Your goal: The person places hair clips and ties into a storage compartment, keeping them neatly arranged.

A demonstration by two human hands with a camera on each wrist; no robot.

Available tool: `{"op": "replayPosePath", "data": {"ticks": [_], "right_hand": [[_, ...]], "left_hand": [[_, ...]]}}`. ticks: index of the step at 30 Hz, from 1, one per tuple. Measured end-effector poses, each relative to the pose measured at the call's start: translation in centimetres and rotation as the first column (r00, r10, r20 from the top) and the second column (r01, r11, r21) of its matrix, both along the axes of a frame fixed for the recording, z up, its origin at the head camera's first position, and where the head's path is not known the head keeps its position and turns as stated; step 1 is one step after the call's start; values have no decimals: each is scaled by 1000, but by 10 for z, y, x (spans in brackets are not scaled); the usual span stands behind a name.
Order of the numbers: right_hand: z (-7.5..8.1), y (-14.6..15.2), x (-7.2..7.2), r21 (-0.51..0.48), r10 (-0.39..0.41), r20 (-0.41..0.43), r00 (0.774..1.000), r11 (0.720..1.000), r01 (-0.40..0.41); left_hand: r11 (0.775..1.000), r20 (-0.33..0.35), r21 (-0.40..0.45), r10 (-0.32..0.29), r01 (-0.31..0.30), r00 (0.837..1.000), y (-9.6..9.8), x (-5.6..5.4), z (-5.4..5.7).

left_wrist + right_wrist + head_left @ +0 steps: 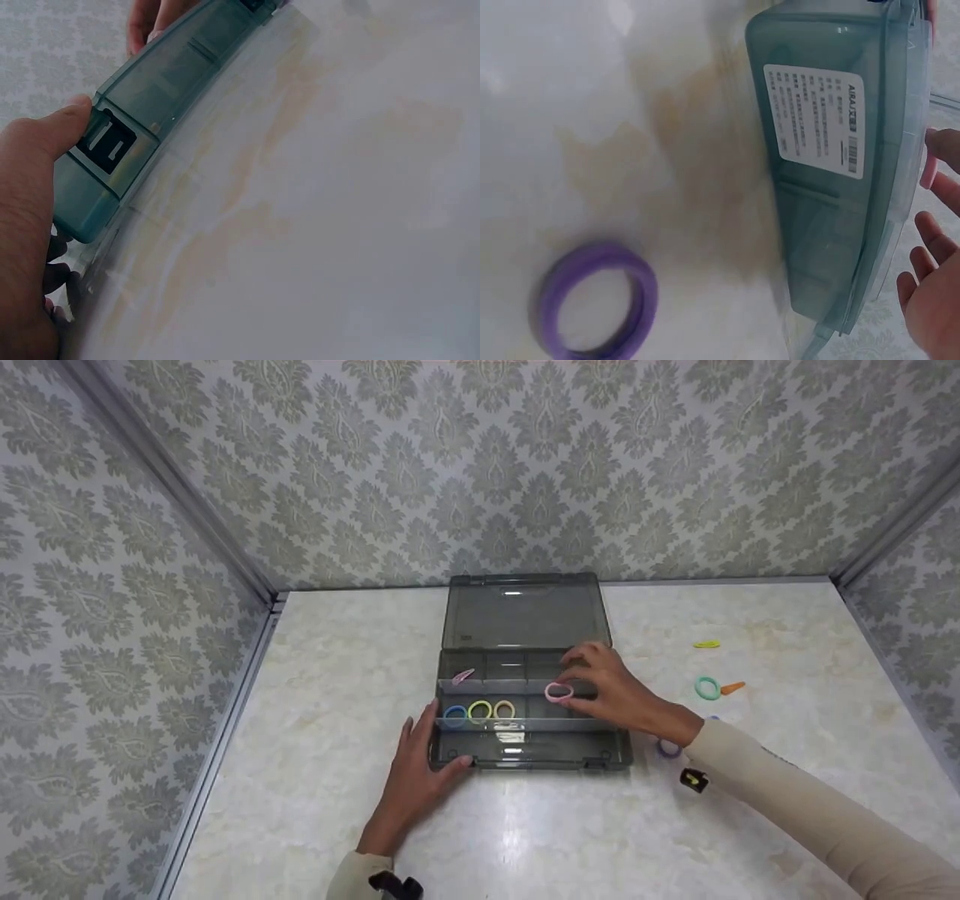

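Observation:
A translucent grey storage box (525, 766) with dividers lies on the table, its lid (525, 615) folded back. My left hand (411, 780) grips the box's front left corner, thumb over the front edge by a latch (107, 142). Above the right part of the middle row, my right hand (619, 690) pinches a pink hair tie (548, 690) between thumb and fingers. That row holds a blue hair tie (445, 716), a yellow hair tie (472, 712) and a peach hair tie (496, 711). In the back left compartment lies a pink hair clip (463, 676).
Right of the box lie a yellow hair clip (706, 644), a green hair tie (697, 688) and an orange hair clip (733, 688). A purple hair tie (551, 300) is close to the box's right side. My right wrist partly hides a bluish thing (713, 718). Patterned walls surround the table.

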State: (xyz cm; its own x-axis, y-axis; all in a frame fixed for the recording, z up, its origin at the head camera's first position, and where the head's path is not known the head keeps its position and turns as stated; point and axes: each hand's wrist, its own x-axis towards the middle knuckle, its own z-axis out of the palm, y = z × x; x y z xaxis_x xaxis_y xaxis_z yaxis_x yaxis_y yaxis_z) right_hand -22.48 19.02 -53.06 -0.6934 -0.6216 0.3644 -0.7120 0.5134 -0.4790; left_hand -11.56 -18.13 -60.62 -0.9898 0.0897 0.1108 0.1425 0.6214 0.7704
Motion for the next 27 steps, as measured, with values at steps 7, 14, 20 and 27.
{"op": "replayPosePath", "data": {"ticks": [7,14,20,27], "right_hand": [[-3,-12,-4,77,36,51,998,996,-39],[-3,-22,-11,138,113,76,991,983,-123],[6,-33,-15,221,144,122,982,961,-168],[9,-45,-18,313,112,204,973,934,-173]], "left_hand": [[1000,0,0,1,-1,1000,0,0,0],[1000,7,-2,9,-9,1000,2,-1,0],[1000,-2,-9,10,-10,1000,1,-1,1],[1000,13,-17,14,-14,1000,2,-2,0]]}}
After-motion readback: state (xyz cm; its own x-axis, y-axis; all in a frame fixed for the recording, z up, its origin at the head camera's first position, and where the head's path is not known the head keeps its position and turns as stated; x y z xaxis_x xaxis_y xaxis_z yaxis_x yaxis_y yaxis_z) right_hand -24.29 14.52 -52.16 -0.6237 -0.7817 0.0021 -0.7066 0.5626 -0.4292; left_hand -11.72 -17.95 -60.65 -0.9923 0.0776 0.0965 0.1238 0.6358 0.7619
